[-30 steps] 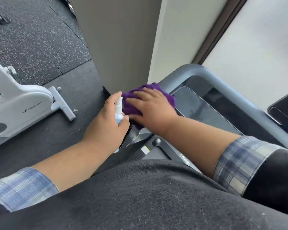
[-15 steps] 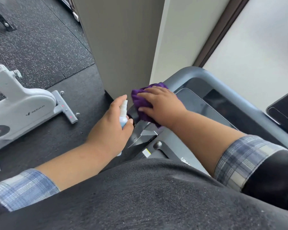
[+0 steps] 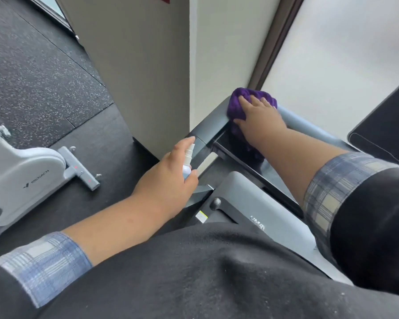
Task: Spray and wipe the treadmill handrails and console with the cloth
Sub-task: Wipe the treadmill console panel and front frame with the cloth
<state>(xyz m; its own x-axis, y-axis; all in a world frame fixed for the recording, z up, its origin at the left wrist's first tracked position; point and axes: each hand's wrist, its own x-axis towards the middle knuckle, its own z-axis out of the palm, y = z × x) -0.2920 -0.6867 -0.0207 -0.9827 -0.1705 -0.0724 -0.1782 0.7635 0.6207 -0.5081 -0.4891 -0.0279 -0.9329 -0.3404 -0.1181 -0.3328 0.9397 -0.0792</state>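
Observation:
My right hand (image 3: 259,117) presses a purple cloth (image 3: 238,103) onto the far left corner of the grey treadmill handrail (image 3: 211,125). Part of the cloth hangs down over the dark glossy console panel (image 3: 242,162) under my wrist. My left hand (image 3: 168,178) holds a small white and blue spray bottle (image 3: 187,162) upright, its nozzle pointing toward the handrail's left side, a little short of it. The grey console housing (image 3: 251,199) with a black knob sits below my right forearm.
A white exercise bike (image 3: 21,178) with a grey foot bar stands on the dark rubber floor (image 3: 39,88) at left. A beige wall corner (image 3: 148,77) rises just behind the handrail. A dark screen (image 3: 385,130) is at the right edge.
My right hand has slid the cloth up and away along the handrail to its far corner. My left hand with the bottle stays about where it was.

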